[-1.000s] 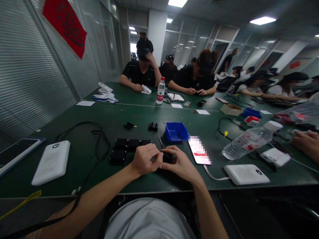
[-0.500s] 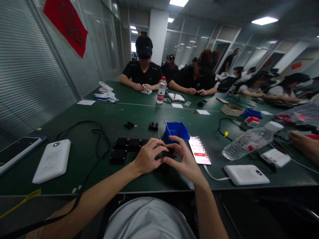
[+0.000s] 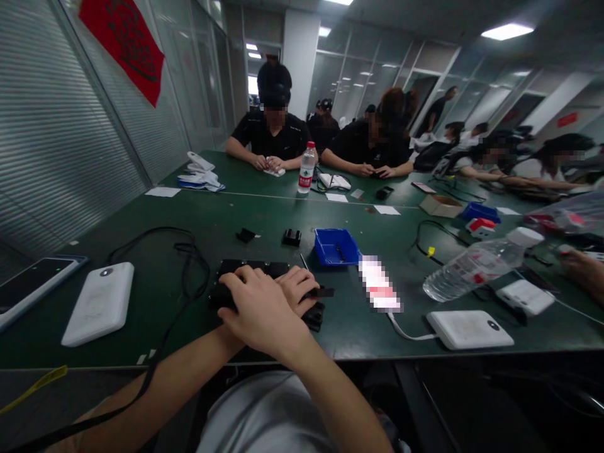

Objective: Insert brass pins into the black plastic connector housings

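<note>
Across my left forearm reaches my right hand [image 3: 259,305], thumb and fingers apart around a small black box at the left end of a group of black boxes [image 3: 255,267]. Partly behind it, my left hand [image 3: 299,288] is closed on a thin dark strip-like piece [image 3: 323,292] that sticks out to the right. Below its fingers a black part [image 3: 313,317] rests on the table. Beyond my hands stand a small black plastic part [image 3: 291,237] and a flatter black scrap [image 3: 245,235]. My hands hide much of the boxes.
A blue tray [image 3: 335,246] holds small dark pieces. Right of it lie a lit phone [image 3: 379,284], a white power bank [image 3: 469,329] and a tilted water bottle [image 3: 481,264]. Another white power bank [image 3: 99,304] and a black cable [image 3: 189,251] lie left. Co-workers sit opposite.
My right hand has left the black piece both hands were holding and crossed leftward over my left forearm to the black boxes. My left hand has moved slightly and turned lower.
</note>
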Demonstrator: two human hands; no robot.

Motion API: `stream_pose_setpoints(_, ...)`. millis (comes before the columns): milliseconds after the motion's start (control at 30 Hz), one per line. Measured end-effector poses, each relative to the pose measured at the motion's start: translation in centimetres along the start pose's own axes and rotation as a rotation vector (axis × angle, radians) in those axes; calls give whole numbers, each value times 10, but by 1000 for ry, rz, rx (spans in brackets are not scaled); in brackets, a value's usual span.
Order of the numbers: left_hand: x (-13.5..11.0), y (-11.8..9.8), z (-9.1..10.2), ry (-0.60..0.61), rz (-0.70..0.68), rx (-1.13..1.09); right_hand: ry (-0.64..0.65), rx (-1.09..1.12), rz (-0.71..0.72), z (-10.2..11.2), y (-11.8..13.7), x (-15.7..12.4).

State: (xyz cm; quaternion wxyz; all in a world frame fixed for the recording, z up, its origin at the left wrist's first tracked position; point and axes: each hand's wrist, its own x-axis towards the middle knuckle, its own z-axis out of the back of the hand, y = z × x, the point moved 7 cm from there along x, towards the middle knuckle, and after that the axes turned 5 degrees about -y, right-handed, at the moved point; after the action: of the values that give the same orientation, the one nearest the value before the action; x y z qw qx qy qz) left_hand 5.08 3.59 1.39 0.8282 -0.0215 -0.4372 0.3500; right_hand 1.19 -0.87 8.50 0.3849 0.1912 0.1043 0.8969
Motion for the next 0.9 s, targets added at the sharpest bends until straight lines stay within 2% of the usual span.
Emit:
stream_pose_setpoints(133, 7, -4, 5, 42, 0, 4, 74, -88, -17, -25, 7, 21)
stream_pose_setpoints(233, 9, -5, 7, 84, 2, 1, 99, -112, -16, -33, 7, 26)
stream_pose_setpoints(333, 8, -6, 5, 117, -2, -2, 106, -132, -12, -37, 6, 27)
stream_pose_setpoints(567, 9, -5, 5, 102, 7, 22, 114, -139, -21, -43, -2, 31)
stream_pose_setpoints(900, 9, -4, 4, 135, -1, 24, 103, -86, 13, -48, -1, 31)
